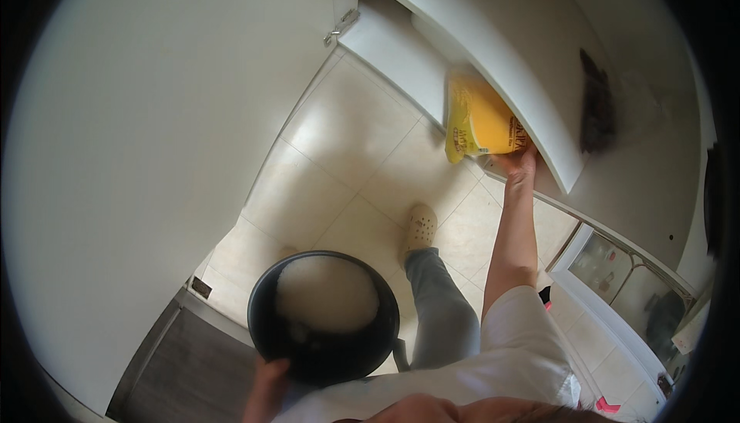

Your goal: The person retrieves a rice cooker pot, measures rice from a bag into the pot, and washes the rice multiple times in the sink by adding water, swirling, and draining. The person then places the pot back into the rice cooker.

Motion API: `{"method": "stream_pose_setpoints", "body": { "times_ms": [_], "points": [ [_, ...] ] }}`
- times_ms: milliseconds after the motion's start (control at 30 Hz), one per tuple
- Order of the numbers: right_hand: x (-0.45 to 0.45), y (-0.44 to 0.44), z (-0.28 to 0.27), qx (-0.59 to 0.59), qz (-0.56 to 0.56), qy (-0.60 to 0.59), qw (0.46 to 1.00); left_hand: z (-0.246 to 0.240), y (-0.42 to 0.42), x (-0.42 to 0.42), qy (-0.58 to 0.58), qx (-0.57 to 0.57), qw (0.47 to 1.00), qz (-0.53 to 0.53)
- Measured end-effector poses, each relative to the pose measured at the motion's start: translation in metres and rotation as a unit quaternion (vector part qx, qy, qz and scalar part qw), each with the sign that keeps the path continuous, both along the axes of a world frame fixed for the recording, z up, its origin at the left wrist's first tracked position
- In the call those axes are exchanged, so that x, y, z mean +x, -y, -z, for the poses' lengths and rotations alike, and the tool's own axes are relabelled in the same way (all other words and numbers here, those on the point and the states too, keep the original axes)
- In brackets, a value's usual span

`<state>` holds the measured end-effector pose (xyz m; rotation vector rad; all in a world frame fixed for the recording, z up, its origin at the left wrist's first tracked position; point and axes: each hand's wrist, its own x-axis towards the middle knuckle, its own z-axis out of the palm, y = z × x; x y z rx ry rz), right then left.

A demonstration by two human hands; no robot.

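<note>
My left hand (272, 371) grips the rim of a dark round pot (335, 359) and holds it close to my body. White grains that look like rice (326, 296) lie in the pot, heaped towards its far side. My right hand (520, 161) reaches out to a yellow plastic food bag (485, 114) and holds its near end. The bag bears writing and sits partly inside an open white cabinet; the cabinet's upper board hides some of it, and some of my right fingers are out of sight.
A large white cabinet door (173, 105) with a metal hinge (344, 24) stands wide at the left. My foot in a beige clog (422, 226) is on the tiled floor (358, 163). A dark grey panel (185, 359) lies lower left, and a white-framed glazed door (613, 307) lower right.
</note>
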<state>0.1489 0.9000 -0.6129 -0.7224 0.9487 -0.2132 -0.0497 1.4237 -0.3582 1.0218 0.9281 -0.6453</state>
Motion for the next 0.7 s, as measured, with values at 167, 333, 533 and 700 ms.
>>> {"method": "stream_pose_setpoints", "body": {
  "times_ms": [167, 333, 533, 700],
  "points": [
    [-0.001, 0.014, 0.015, -0.042, -0.011, -0.108, 0.993, 0.018, -0.004, 0.000, 0.017, -0.033, 0.999, 0.008],
    [-0.008, 0.003, 0.027, -0.084, 0.015, -0.125, 0.988, 0.041, -0.014, -0.007, 0.039, -0.026, 0.999, 0.021],
    [-0.017, -0.023, 0.012, -0.042, 0.080, -0.079, 0.993, 0.038, -0.002, 0.020, 0.025, -0.049, 0.998, 0.037],
    [-0.010, -0.036, -0.015, -0.086, 0.156, -0.113, 0.978, 0.037, 0.005, 0.042, 0.020, -0.071, 0.996, 0.047]
  ]
}}
